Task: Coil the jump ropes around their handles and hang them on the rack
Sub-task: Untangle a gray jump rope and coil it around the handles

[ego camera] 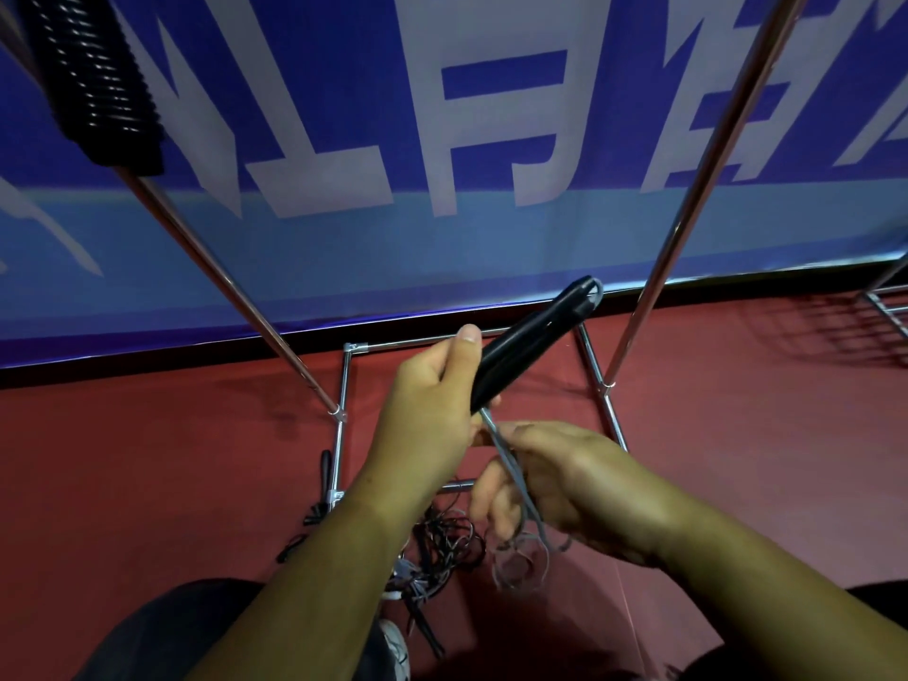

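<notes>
A left hand [432, 400] grips the black jump-rope handles [530, 341] above the red floor [172, 459] as the right hand [565, 474] curls round the grey cord [513, 471] just below them; coiling looks barely begun, and the next wrap needs steady tension.

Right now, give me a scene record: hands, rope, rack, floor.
left hand: grips black handles, tilted up to the right
right hand: holds grey rope just below the handles
grey rope: hangs in loose loops, not yet coiled
rack: chrome poles and base on red floor
pile of ropes: tangled, on the floor below the hands
</notes>
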`<state>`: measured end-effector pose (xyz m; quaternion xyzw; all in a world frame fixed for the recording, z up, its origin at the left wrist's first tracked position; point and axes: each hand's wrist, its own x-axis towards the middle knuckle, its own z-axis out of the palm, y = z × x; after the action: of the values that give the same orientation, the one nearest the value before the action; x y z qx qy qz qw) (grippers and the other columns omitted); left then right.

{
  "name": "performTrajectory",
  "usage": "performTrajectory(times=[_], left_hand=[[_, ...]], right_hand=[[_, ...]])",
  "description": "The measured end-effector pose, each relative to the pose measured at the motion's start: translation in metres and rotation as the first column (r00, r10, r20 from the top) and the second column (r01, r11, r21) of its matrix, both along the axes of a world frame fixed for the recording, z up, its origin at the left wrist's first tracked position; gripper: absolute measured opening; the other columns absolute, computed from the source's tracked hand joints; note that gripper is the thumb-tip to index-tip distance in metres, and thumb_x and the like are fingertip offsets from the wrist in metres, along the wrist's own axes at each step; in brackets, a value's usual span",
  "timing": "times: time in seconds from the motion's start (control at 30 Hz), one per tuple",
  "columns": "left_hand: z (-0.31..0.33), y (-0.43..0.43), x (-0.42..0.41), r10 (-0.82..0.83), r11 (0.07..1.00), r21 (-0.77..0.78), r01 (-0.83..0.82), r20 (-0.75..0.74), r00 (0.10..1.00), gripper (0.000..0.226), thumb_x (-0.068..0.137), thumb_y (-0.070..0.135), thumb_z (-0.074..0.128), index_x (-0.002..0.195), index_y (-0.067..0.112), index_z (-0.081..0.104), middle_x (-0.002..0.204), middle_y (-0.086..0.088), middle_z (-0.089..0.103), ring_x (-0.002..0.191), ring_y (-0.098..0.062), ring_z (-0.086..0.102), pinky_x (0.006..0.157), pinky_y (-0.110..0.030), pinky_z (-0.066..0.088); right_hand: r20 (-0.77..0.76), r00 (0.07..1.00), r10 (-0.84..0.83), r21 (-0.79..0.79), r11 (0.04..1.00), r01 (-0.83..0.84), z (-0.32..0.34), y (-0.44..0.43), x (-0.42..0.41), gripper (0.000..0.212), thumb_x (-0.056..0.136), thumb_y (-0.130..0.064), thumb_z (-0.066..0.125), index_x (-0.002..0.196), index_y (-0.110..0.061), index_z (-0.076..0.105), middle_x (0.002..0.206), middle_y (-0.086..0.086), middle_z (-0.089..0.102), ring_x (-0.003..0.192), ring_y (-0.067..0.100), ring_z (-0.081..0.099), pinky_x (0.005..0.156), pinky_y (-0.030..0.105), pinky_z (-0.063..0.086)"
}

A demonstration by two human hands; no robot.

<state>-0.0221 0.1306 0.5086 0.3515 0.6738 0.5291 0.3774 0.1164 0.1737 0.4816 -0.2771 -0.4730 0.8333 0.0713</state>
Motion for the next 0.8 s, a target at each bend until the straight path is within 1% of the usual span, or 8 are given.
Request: performTrajectory(times=[0.17, 0.27, 0.37, 0.47, 0.57, 0.63, 0.7, 0.8], left_hand=[[0.002, -0.002, -0.006, -0.014, 1.0, 0.02, 0.017, -0.165, 0.986, 0.05, 0.107, 0.047, 0.043, 0.083, 0.01, 0.065, 0.069, -0.024, 0.057, 0.046, -0.014, 0.042, 0.046, -0.03, 0.036], [0.004, -0.003, -0.006, -0.041, 0.999, 0.021, 0.044, -0.117, 0.992, 0.05, 0.107, 0.046, 0.041, 0.086, 0.008, 0.066, 0.061, -0.006, 0.061, 0.044, -0.015, 0.045, 0.043, -0.027, 0.036], [0.005, -0.003, -0.006, -0.089, 0.996, 0.003, 0.089, -0.103, 0.991, 0.047, 0.106, 0.045, 0.042, 0.095, 0.007, 0.068, 0.059, 0.004, 0.062, 0.048, -0.012, 0.05, 0.044, -0.024, 0.04], [0.006, -0.003, -0.005, -0.115, 0.993, 0.024, 0.117, -0.076, 0.99, 0.04, 0.107, 0.04, 0.044, 0.086, 0.017, 0.069, 0.058, 0.005, 0.06, 0.047, -0.005, 0.05, 0.044, -0.019, 0.039], [0.005, -0.004, -0.001, -0.15, 0.987, 0.054, 0.154, -0.058, 0.987, 0.041, 0.107, 0.036, 0.045, 0.082, 0.008, 0.063, 0.061, -0.006, 0.054, 0.045, -0.006, 0.046, 0.043, -0.018, 0.037], [0.004, -0.004, 0.0, -0.149, 0.986, 0.073, 0.153, -0.062, 0.987, 0.043, 0.107, 0.036, 0.045, 0.085, 0.003, 0.062, 0.061, -0.008, 0.054, 0.043, -0.007, 0.044, 0.043, -0.018, 0.036], [0.007, -0.003, 0.0, -0.121, 0.988, 0.096, 0.122, -0.018, 0.993, 0.043, 0.107, 0.035, 0.043, 0.088, 0.001, 0.063, 0.061, -0.007, 0.055, 0.041, -0.005, 0.044, 0.042, -0.016, 0.035], [0.008, -0.002, 0.0, -0.064, 0.991, 0.117, 0.061, 0.022, 0.998, 0.04, 0.108, 0.034, 0.042, 0.08, 0.015, 0.065, 0.063, -0.007, 0.055, 0.042, -0.004, 0.043, 0.042, -0.017, 0.035]], right_hand=[[-0.039, 0.996, 0.081, 0.128, 0.989, -0.075, 0.004, 0.001, 0.004, 0.038, 0.11, -0.022, 0.039, 0.119, 0.006, 0.062, 0.098, 0.018, 0.074, 0.083, 0.024, 0.07, 0.078, 0.029, 0.055], [-0.002, 0.998, 0.07, 0.39, 0.919, -0.063, -0.004, 0.005, 0.006, 0.031, 0.108, -0.02, 0.047, 0.114, 0.001, 0.069, 0.108, 0.018, 0.075, 0.103, 0.045, 0.068, 0.099, 0.057, 0.052], [0.018, 0.999, 0.043, 0.558, 0.828, -0.046, -0.006, 0.006, 0.007, 0.025, 0.101, -0.029, 0.059, 0.103, -0.011, 0.076, 0.097, 0.02, 0.075, 0.095, 0.051, 0.065, 0.089, 0.064, 0.05], [0.045, 0.999, -0.024, 0.833, 0.553, -0.025, -0.007, 0.007, 0.01, 0.017, 0.1, -0.024, 0.065, 0.085, -0.02, 0.074, 0.067, -0.012, 0.063, 0.065, 0.001, 0.061, 0.067, 0.023, 0.046], [0.012, 0.992, -0.129, 0.983, 0.185, 0.012, -0.013, 0.009, 0.01, 0.024, 0.096, -0.02, 0.064, 0.072, -0.018, 0.062, 0.06, -0.007, 0.053, 0.055, 0.007, 0.049, 0.057, 0.023, 0.039], [-0.027, 0.992, -0.125, 0.995, 0.09, 0.038, -0.015, 0.009, 0.009, 0.028, 0.094, -0.016, 0.063, 0.069, -0.019, 0.052, 0.06, -0.007, 0.039, 0.055, 0.009, 0.036, 0.056, 0.021, 0.031], [-0.062, 0.989, -0.134, 0.982, 0.168, 0.085, -0.011, 0.008, 0.008, 0.035, 0.093, -0.012, 0.065, 0.068, -0.029, 0.046, 0.061, -0.006, 0.031, 0.055, 0.007, 0.03, 0.055, 0.018, 0.027], [-0.043, 0.992, -0.122, 0.859, 0.503, 0.099, -0.008, 0.004, 0.008, 0.024, 0.096, -0.025, 0.061, 0.075, -0.037, 0.066, 0.06, 0.006, 0.042, 0.052, 0.017, 0.039, 0.05, 0.033, 0.038]])
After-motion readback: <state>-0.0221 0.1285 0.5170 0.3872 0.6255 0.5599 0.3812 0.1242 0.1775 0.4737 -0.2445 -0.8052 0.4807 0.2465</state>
